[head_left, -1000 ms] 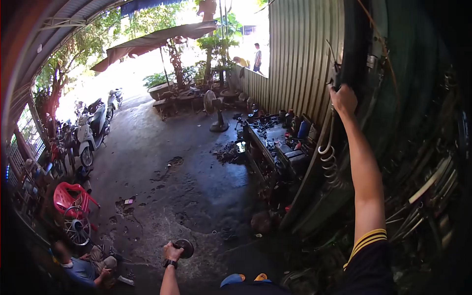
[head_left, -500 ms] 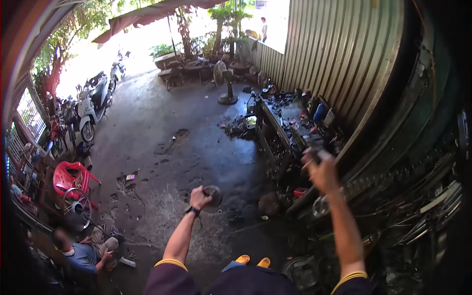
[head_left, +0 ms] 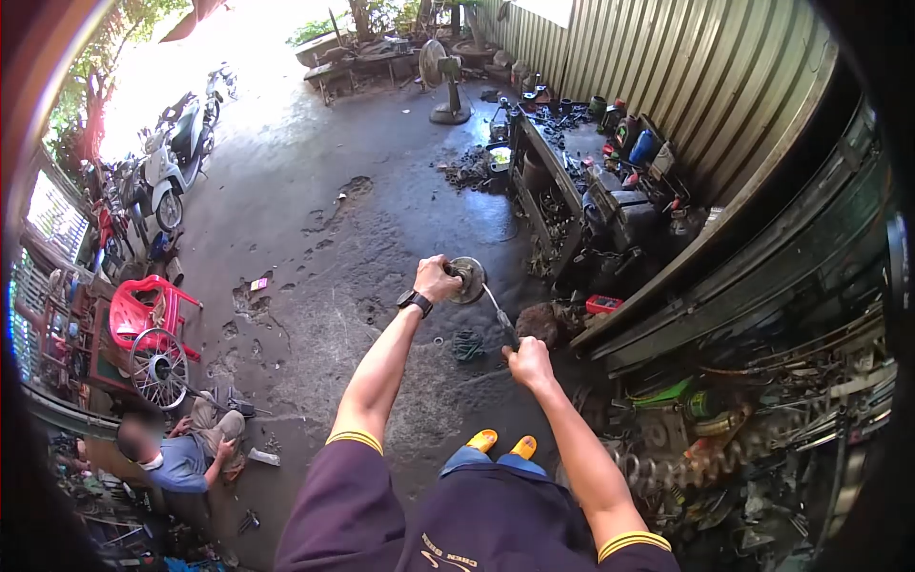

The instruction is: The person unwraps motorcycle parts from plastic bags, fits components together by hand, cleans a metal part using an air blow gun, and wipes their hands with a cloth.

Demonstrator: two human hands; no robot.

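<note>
My left hand [head_left: 436, 279], with a dark watch on the wrist, is closed on the near side of a round metal part [head_left: 472, 287]. The part looks like a wheel hub or brake plate, and its far rim shows beyond my fingers. Lower and to the right, my right hand [head_left: 531, 362] grips the dark handle of a screwdriver-like tool [head_left: 501, 316]. Its thin, pale shaft slants up to the left, and the tip meets the round part's right edge. Whether the tip presses on it or merely overlaps it, I cannot tell.
A seated person [head_left: 181, 453] is at lower left, beside a spoked wheel [head_left: 159, 370] and a red plastic chair [head_left: 143, 310]. Motorbikes [head_left: 170, 172] line the left side. A cluttered metal workbench [head_left: 548, 181] and a fan [head_left: 448, 81] stand ahead. Metal scrap [head_left: 743, 448] fills the right.
My right hand has come down and left from its raised place at the right, bringing the tool to the round part. My left hand has moved up and right with the part. The view has tilted downward.
</note>
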